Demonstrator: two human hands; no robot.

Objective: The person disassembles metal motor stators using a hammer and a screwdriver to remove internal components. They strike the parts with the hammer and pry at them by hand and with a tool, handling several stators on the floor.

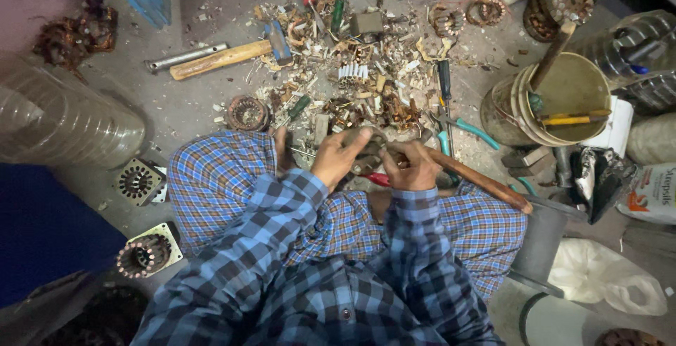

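Two hands meet over the person's lap. Far left lies a clear plastic bottle [67, 120], then a wooden-handled hammer [229, 56] on the littered floor. The left hand [340, 157] curls closed around a small dark metal part [371, 150], held just above the knees. The right hand [414, 168] grips its other side, fingers closed on it. Further right stands a stack of buckets [563, 99].

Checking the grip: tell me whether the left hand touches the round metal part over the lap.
Touching. The head view shows the left hand with fingers curled over the round metal part, no gap.
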